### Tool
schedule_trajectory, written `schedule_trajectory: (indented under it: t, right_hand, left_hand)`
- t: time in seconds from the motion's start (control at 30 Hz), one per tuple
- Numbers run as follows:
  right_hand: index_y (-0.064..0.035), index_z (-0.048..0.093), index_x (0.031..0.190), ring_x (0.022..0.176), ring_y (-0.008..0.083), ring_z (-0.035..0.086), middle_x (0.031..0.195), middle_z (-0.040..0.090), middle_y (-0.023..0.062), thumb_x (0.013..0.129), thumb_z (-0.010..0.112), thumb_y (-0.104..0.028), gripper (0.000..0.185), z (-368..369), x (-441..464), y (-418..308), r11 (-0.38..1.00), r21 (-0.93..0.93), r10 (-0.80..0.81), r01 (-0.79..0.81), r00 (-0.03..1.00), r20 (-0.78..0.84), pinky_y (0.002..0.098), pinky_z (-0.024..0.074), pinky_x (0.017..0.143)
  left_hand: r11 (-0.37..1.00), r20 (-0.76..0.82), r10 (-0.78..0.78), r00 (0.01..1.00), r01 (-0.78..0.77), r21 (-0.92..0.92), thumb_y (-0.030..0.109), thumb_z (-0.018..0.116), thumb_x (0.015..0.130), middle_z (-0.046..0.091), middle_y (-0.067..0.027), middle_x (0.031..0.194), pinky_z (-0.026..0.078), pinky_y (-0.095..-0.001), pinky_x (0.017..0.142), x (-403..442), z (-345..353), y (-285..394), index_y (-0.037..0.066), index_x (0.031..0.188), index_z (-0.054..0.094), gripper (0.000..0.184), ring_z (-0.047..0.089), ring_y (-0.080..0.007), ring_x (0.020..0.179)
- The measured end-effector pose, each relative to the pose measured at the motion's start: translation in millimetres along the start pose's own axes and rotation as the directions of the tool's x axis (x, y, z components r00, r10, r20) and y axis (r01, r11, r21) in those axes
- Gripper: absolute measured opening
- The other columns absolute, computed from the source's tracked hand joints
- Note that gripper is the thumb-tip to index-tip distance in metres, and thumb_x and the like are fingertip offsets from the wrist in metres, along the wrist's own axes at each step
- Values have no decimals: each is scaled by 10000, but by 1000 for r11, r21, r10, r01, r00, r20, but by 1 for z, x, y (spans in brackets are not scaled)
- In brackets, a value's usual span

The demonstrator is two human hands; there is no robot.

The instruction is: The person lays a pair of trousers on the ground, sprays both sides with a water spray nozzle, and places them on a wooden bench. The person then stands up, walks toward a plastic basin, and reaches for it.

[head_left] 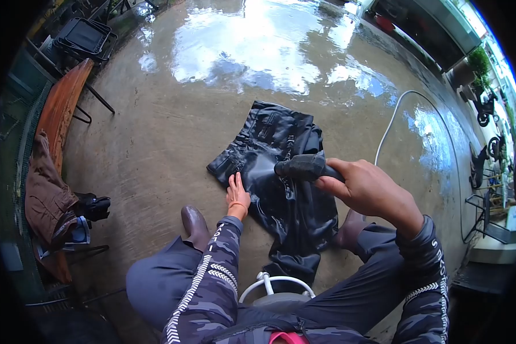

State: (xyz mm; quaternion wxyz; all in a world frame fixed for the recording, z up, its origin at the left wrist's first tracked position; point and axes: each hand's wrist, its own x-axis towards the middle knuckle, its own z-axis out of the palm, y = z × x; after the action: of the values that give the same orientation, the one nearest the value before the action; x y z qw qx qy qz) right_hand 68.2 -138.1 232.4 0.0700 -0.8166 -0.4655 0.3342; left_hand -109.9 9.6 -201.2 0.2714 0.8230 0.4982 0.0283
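Wet black trousers lie spread on the concrete floor between my boots, their waistband toward the upper left. My right hand is wrapped round the handle of a black spray nozzle above the trousers. Water fans out from the nozzle's tip to the left, onto the cloth. My left hand rests at the left edge of the trousers with its fingers stretched out, holding nothing.
A pale hose curves over the wet floor at the right. At the left stands a wooden bench bearing a brown garment. A white metal frame is between my legs. Folded chairs stand at the upper left.
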Motion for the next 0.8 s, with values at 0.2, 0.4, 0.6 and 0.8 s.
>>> schedule_trajectory:
  t: [0.2, 0.4, 0.6, 0.8]
  right_hand:
    - [-80, 666, 1163, 773, 408, 665, 754, 672, 207, 972, 532, -510, 489, -9, -8, 7, 997, -30, 67, -67, 998, 0, 471, 501, 704]
    - [-90, 663, 1180, 783, 416, 663, 761, 669, 214, 973, 544, -489, 465, -11, -14, 16, 995, -27, 97, -96, 994, 53, 479, 499, 714]
    - [-58, 652, 1172, 777, 428, 655, 766, 661, 229, 974, 552, -490, 486, -4, -10, 32, 998, 51, 57, -47, 978, -202, 475, 495, 708]
    - [-36, 655, 1127, 742, 425, 645, 750, 654, 229, 984, 555, -470, 468, -15, -15, 37, 991, 78, 117, -105, 980, -158, 469, 481, 679]
  left_hand:
    - [908, 148, 265, 953, -298, 296, 232, 681, 885, 340, 21, 1531, 394, -425, 1028, -19, 38, 0, 223, 1512, 376, 697, 433, -241, 1271]
    - [936, 171, 214, 962, -252, 246, 195, 659, 890, 471, 19, 1370, 411, -437, 1001, -24, 24, 14, 276, 1415, 477, 561, 456, -244, 1244]
    - [940, 177, 231, 957, -267, 212, 104, 645, 848, 575, -14, 1177, 455, -431, 953, -25, 34, 9, 268, 1267, 596, 452, 522, -265, 1156]
    - [938, 137, 272, 952, -295, 183, 166, 681, 856, 573, -17, 1164, 468, -434, 931, -35, 36, 5, 262, 1294, 586, 459, 533, -272, 1147]
